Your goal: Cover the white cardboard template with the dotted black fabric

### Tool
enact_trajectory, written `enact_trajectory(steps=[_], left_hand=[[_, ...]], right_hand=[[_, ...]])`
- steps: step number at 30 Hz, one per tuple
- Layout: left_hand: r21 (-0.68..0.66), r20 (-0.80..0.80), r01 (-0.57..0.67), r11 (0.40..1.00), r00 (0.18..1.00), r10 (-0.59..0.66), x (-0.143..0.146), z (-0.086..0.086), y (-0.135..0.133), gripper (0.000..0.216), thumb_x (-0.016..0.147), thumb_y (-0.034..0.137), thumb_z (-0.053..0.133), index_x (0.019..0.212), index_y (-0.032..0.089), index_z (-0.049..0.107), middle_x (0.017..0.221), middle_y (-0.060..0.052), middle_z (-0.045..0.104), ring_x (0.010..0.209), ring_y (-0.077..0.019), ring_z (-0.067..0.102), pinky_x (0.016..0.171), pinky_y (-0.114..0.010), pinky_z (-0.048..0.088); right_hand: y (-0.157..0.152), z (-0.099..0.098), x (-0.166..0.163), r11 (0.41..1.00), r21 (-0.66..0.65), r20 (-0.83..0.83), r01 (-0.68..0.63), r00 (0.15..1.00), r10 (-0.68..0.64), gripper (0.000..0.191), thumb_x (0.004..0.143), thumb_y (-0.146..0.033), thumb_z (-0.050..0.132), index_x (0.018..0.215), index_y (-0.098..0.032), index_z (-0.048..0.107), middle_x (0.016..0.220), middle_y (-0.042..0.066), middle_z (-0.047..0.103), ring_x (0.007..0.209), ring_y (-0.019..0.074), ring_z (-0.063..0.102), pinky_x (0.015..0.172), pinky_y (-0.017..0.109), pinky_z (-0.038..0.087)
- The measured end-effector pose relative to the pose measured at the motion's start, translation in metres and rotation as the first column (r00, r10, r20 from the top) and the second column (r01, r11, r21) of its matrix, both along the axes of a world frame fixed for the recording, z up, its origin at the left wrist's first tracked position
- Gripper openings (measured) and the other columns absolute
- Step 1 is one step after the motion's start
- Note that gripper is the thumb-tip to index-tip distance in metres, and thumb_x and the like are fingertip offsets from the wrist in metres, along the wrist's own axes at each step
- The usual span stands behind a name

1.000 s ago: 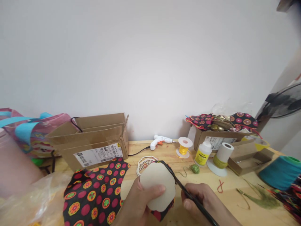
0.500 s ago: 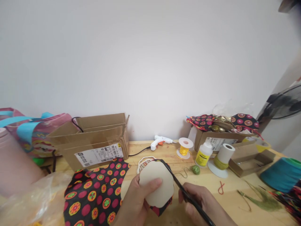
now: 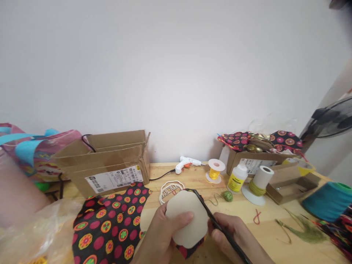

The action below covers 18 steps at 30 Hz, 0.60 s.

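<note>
My left hand point(image 3: 165, 233) pinches a cream, scallop-edged flat piece point(image 3: 188, 216), thumb on its face. Dark patterned fabric point(image 3: 189, 252) shows behind its lower edge, and a sliver shows at the top. My right hand point(image 3: 233, 233) is closed on a long, thin black tool point(image 3: 213, 218) whose tip lies along the piece's upper right edge; its exact kind is hard to make out. Just behind the piece lies a pale lattice-cut frame point(image 3: 168, 190). Left of my left hand spreads a larger sheet of black floral fabric point(image 3: 110, 223), with another cream piece point(image 3: 146, 219) beside it.
Along the back stand an open cardboard box point(image 3: 104, 165), a white glue gun point(image 3: 188, 163), a yellow thread spool point(image 3: 216, 170), a glue bottle point(image 3: 237, 178) and a filled box point(image 3: 253, 161). Toward the right are a green cord spool point(image 3: 258, 187), small carton point(image 3: 291, 187) and teal thread cone point(image 3: 327, 201).
The cream piece and both hands have shifted slightly right and down in view, uncovering more of the lattice frame. The black tool stays at the piece's edge.
</note>
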<state>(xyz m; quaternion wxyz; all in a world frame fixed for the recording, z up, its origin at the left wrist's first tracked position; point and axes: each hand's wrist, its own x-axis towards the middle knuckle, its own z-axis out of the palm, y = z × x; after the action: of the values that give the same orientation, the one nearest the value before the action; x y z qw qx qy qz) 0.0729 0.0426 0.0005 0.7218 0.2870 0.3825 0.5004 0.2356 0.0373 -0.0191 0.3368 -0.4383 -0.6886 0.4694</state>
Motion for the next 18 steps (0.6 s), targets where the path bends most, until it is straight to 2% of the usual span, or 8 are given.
enact_trajectory(steps=[7,12,18], left_hand=[[0.010,-0.008,-0.001,1.000,1.000,0.001,-0.001,0.000,0.001,0.027,0.052,0.018,0.073,0.076,0.011,0.065,0.063,-0.006,0.067,0.052,-0.0154,0.058,0.049,-0.025,0.047],[-0.016,-0.060,-0.071,0.997,0.996,0.070,-0.004,-0.002,0.005,0.034,0.046,0.017,0.076,0.077,0.012,0.064,0.063,-0.005,0.068,0.051,-0.0162,0.059,0.048,-0.027,0.048],[-0.013,-0.040,-0.167,0.986,0.985,0.166,-0.006,-0.003,0.008,0.033,0.047,0.021,0.076,0.077,0.014,0.062,0.061,-0.004,0.068,0.049,-0.0166,0.059,0.046,-0.027,0.048]], right_hand=[[0.003,-0.003,0.005,0.999,0.020,0.086,0.038,0.996,-0.039,0.046,0.068,-0.060,0.049,0.056,-0.018,0.036,0.051,-0.006,0.024,0.047,0.0070,0.022,0.041,0.022,0.014],[0.003,-0.003,0.004,1.000,-0.009,0.063,0.030,0.998,-0.029,0.046,0.066,-0.060,0.050,0.056,-0.018,0.036,0.051,-0.006,0.025,0.047,0.0073,0.023,0.041,0.021,0.015],[-0.001,0.000,-0.005,0.993,-0.116,0.005,0.021,1.000,-0.020,0.059,0.058,-0.076,0.040,0.060,-0.017,0.041,0.049,-0.005,0.030,0.045,0.0074,0.026,0.039,0.020,0.020]])
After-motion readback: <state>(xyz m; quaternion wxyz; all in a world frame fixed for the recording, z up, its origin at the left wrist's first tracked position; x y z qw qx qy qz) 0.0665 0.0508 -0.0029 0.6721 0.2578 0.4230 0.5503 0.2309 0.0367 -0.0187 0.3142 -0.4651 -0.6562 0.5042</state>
